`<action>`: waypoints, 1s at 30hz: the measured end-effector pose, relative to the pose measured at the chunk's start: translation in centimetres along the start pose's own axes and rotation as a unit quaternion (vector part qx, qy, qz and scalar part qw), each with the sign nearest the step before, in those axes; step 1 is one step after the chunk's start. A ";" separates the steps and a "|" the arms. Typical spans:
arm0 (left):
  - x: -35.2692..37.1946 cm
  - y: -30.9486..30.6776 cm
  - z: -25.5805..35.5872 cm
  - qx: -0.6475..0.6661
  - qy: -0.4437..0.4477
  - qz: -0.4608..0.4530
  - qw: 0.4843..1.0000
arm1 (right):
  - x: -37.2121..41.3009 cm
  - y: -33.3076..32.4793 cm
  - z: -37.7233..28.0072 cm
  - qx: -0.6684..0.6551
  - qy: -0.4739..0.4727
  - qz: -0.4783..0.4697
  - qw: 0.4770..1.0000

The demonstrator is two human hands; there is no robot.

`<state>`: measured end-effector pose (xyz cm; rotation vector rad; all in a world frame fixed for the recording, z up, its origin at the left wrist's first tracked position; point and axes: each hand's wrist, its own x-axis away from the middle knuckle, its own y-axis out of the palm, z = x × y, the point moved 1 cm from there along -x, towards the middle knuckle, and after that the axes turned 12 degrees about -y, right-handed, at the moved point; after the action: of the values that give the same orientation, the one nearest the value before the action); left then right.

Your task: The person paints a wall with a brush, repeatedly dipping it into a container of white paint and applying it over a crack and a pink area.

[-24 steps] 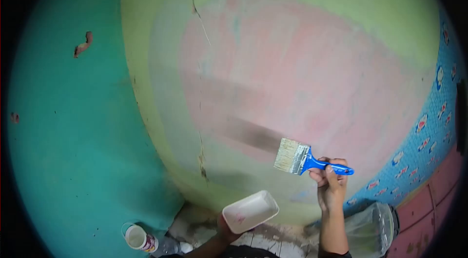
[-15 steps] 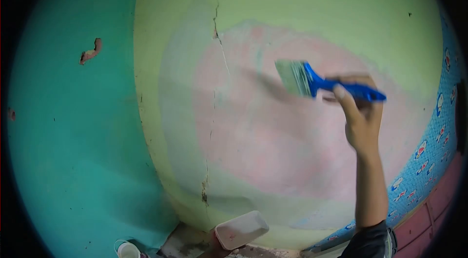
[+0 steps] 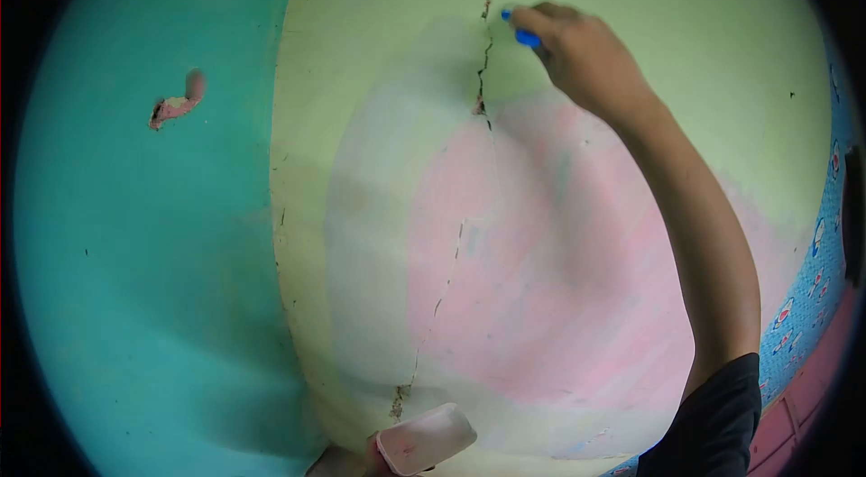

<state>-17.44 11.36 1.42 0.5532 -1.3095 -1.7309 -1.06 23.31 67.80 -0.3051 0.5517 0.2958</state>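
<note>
My right hand (image 3: 577, 53) is raised high against the pale green part of the wall (image 3: 658, 17). Its fingers are wrapped round a paintbrush (image 3: 529, 39), of which only bits of the blue handle show; the bristles are hidden behind the hand. Just left of it a dark crack (image 3: 481, 85) runs down the wall. At the bottom, my left hand (image 3: 373, 453) grips a shallow whitish plastic tub (image 3: 428, 441) with pinkish smears inside. Most of that hand is hidden or out of frame.
A large pink and whitish patch (image 3: 532, 297) covers the middle of the wall. On the left stands a teal wall (image 3: 162, 233) with a chipped hole (image 3: 171, 107). Blue patterned covering (image 3: 816, 252) and a pink panelled surface (image 3: 785, 432) lie at the right.
My right hand has moved up and left with the paintbrush, from the pink patch to beside the upper crack, and has turned so the bristles no longer show. The view has shifted somewhat.
</note>
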 end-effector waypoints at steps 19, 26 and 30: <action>0.7 -3.5 6.5 -0.009 0.005 0.042 0.999 | 0.6 0.7 1.4 0.046 -0.014 0.013 0.999; 0.5 -2.9 6.8 -0.370 0.267 -0.008 0.890 | 1.9 -0.6 -5.0 -0.237 0.091 -0.028 0.967; 0.0 0.1 7.1 -0.533 0.427 0.022 0.731 | -0.2 -0.4 3.3 -0.116 0.160 0.104 0.975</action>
<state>-22.82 15.18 3.92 0.4843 0.3759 -1.5381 0.41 24.12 70.63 -0.5275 0.8720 0.5215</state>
